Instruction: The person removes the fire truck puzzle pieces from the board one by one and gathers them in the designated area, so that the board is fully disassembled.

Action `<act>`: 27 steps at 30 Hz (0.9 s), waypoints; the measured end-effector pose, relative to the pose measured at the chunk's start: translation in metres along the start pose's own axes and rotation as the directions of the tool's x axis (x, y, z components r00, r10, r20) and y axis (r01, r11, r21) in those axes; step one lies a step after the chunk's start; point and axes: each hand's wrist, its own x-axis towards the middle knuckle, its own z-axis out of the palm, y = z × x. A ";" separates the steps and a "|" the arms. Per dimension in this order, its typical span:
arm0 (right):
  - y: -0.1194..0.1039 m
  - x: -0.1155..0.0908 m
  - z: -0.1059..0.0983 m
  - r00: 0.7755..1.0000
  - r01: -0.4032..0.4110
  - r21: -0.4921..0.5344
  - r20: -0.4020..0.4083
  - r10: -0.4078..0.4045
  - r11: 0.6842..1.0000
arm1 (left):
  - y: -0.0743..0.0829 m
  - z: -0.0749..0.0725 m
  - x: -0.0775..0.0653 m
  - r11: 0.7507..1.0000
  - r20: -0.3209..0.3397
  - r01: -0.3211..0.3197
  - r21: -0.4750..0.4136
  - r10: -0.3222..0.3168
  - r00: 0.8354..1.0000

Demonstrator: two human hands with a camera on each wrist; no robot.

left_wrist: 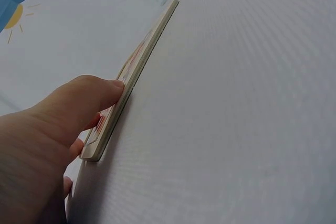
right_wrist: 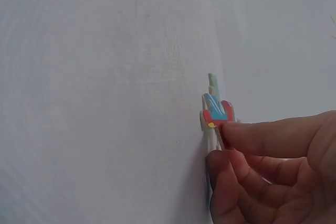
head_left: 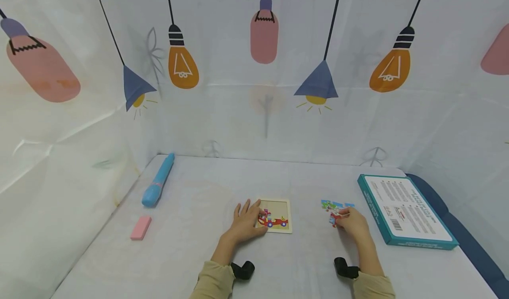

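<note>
White table [head_left: 191,250]: my left hand [head_left: 245,223] lies spread on the tray [head_left: 281,207] at its nine o'clock, my right hand [head_left: 353,223], toward three, pinches a piece [head_left: 333,220]; picking-out step, I judge, next wanting a careful lift tray-ward.

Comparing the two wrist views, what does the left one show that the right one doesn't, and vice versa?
Left wrist only: the left hand touching the wooden board, and a blue lamp print.
Right wrist only: the right hand pinching a red-and-blue piece.
Both: the white tabletop.
</note>
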 end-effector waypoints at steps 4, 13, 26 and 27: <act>0.002 0.000 -0.001 0.999 -0.026 -0.039 -0.023 0.025 0.999 | 0.001 -0.001 -0.001 1.000 0.000 0.003 -0.005 -0.003 1.000; -0.002 -0.001 -0.002 0.999 -0.023 -0.098 -0.035 0.020 0.995 | 0.001 0.000 -0.002 1.000 -0.005 -0.003 -0.005 0.003 1.000; -0.014 0.001 0.009 0.991 0.085 -0.034 -0.101 -0.088 0.996 | -0.001 0.001 0.001 1.000 -0.008 0.012 0.017 -0.012 1.000; -0.017 0.001 0.011 0.988 0.109 -0.004 -0.106 -0.109 0.994 | -0.001 0.001 0.001 1.000 -0.009 0.012 0.018 -0.012 1.000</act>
